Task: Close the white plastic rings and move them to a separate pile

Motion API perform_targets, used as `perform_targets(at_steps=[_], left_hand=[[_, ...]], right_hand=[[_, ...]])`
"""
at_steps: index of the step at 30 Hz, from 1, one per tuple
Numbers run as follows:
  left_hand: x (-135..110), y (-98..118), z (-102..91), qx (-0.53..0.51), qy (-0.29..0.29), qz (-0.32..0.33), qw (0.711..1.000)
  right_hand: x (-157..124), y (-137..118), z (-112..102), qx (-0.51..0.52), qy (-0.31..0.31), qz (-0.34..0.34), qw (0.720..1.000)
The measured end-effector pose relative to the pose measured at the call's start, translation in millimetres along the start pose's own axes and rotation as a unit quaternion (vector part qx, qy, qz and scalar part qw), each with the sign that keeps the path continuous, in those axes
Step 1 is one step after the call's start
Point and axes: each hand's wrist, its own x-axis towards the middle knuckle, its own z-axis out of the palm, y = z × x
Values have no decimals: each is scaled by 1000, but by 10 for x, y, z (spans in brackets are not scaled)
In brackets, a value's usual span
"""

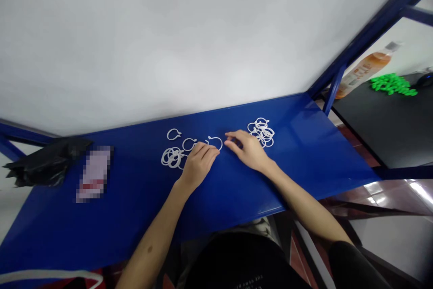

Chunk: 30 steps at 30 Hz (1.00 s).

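My left hand is closed over the table, its fingertips pinching an unfastened white plastic ring. The gap in this ring faces up and left. Just to its right hovers my right hand, thumb and fingers apart, with nothing seen between them. Beyond that hand lies a heap of similar white rings. Another pile of rings sits left of my left hand, with a single ring farther back. One more ring lies partly behind my left fingers.
The blue metal table meets a white wall. On its left side are a black plastic bag and a blurred-out pale packet. Past the blue frame at right, a bottle and green pieces rest on a black surface.
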Motion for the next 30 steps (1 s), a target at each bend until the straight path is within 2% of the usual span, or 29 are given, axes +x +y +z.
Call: perform_targets(at_steps=[2, 6, 9, 11, 12, 15, 17, 19, 22, 27, 30], left_hand=[[-74, 37, 14, 3, -3, 14, 1000], [-146, 79, 76, -4, -14, 26, 1000], [-138, 147, 98, -25, 73, 5, 997], [-125, 206, 92, -44, 138, -59, 988], [-120, 231, 84, -60, 149, -98, 982], [-117, 260, 61, -127, 121, -188, 966], [-125, 235, 59, -161, 108, -221, 956], [-138, 189, 69, -183, 118, -239, 946], [-157, 119, 87, -225, 127, -249, 933], [-163, 84, 71, -270, 97, -248, 925], [-157, 92, 52, -270, 76, -233, 931]], right_hand=[[-66, -56, 136, 79, -33, 29, 996], [-173, -49, 260, 143, -13, 55, 988], [-218, -43, 268, 147, 14, 56, 987], [-243, -51, 271, 128, 43, 40, 990], [-255, -55, 276, 115, 55, 20, 992], [-281, -61, 299, 96, 52, -84, 990], [-289, -60, 312, 95, 24, -151, 984], [-293, -62, 317, 86, 1, -182, 980], [-305, -85, 305, 68, 6, -173, 983], [-302, -115, 260, 45, 84, -90, 991], [-280, -85, 253, 95, 47, -76, 991]])
